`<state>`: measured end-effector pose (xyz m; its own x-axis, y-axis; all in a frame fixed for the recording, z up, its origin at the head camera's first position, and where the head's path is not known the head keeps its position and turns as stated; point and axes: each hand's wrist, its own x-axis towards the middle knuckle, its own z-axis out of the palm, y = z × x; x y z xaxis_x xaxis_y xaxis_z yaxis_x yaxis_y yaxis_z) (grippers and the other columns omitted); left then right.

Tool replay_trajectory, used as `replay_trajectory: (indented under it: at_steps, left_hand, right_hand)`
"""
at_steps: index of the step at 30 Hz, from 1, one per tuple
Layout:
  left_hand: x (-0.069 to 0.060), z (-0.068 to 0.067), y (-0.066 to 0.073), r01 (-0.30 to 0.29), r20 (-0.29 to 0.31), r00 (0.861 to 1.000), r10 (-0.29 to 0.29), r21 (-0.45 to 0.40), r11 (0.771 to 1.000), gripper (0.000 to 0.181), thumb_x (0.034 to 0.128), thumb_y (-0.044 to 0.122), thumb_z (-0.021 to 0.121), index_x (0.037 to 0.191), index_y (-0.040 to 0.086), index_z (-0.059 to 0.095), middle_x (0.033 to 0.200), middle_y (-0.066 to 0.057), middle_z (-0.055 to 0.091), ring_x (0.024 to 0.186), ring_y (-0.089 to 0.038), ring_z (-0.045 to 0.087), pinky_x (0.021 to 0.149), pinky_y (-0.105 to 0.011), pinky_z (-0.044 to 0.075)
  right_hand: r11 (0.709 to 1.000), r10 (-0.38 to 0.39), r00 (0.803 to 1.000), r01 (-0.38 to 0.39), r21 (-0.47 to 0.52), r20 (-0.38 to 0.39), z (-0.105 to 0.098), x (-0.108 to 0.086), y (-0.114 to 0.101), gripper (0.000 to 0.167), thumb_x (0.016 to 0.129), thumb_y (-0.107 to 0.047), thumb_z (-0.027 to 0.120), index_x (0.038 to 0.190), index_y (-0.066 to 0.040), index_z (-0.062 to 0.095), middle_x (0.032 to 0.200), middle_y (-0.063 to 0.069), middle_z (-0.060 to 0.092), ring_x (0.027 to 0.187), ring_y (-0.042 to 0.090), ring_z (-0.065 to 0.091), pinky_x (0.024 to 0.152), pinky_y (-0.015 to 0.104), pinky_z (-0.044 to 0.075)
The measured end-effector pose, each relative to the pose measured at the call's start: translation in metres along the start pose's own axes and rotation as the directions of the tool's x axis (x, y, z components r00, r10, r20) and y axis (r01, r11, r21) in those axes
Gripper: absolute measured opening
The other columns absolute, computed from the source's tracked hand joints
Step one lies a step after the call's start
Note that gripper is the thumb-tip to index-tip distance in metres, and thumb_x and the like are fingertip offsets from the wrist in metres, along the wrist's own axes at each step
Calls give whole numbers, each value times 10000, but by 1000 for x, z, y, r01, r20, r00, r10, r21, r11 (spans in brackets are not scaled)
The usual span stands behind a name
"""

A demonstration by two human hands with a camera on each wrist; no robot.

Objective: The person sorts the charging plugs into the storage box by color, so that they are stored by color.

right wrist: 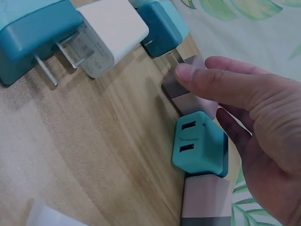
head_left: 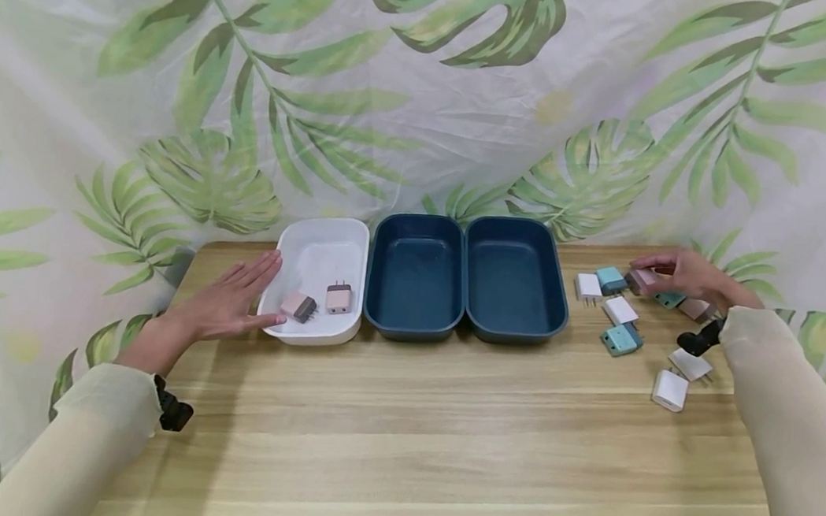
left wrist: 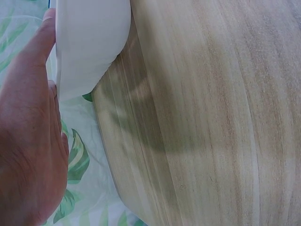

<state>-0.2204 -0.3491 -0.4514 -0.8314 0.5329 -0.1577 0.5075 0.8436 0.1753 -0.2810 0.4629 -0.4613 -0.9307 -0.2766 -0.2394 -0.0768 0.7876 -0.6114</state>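
My left hand [head_left: 229,302] lies with straight fingers against the left rim of a white bin [head_left: 316,332]; the left wrist view shows the same hand [left wrist: 28,136] beside the bin's wall [left wrist: 89,42]. Inside that bin are two pink-and-grey charger plugs, one tilted [head_left: 295,306] and one with its prongs up [head_left: 338,299]. At the far right, my right hand [head_left: 692,277] pinches another pink-and-grey charger plug [right wrist: 195,101] between thumb and fingers. Touching it is a teal charger plug [right wrist: 200,143], with a further pink one [right wrist: 207,195] below.
Two dark blue bins [head_left: 411,333] [head_left: 515,335] stand side by side right of the white one. White charger plugs [head_left: 671,390] and teal ones [head_left: 619,340] lie scattered on the wooden table [head_left: 445,434] at the right. A leaf-patterned cloth [head_left: 422,116] hangs behind.
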Motion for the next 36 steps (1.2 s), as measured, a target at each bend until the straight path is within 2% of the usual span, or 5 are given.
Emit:
replay_trajectory:
  at_steps: [6,11,16,28,36]
  left_hand:
    - [0,-3,0,2,-5,1000,-2,-1,1000,1056,1017,564,618,1694,8,27,1776,-196,11,1635,-400,60,1297,-616,98]
    - [-1,-3,1,2,-4,1000,-2,-12,1000,1055,1019,570,614,1695,11,27,1777,-193,9,1634,-403,58,1298,-617,92]
    - [1,0,1,-3,-15,1000,3,-11,1000,1056,1015,576,617,1697,17,35,1780,-181,10,1634,-404,61,1298,-620,86]
    - [1,2,0,4,1,1000,-4,9,1000,1058,1019,591,598,1698,24,17,1782,-172,0,1640,-379,55,1302,-603,90]
    - [0,4,-2,4,-19,1000,-4,-3,1000,1062,1012,578,623,1694,5,45,1782,-170,9,1640,-377,55,1298,-614,99]
  right_hand:
    - [1000,-1,1000,1,-11,-12,1,2,0,609,900,-76,854,1429,88,601,1432,304,612,1047,-71,565,810,95,465]
    - [1000,12,1000,-12,-10,-19,2,1,-1,595,904,-68,847,1419,101,602,1433,325,601,1089,41,606,802,97,465]
    - [998,52,998,-52,-21,-38,4,-2,0,605,902,-128,864,1411,84,616,1415,325,613,1095,176,626,780,131,467]
    - [997,56,990,-63,-53,-129,-2,-13,-5,645,908,-240,873,1406,80,618,1347,331,633,1034,232,616,738,167,484]
    - [998,45,991,-50,-37,-123,-4,-15,-25,662,931,-304,850,1458,20,615,1383,312,629,1035,184,615,744,161,489]
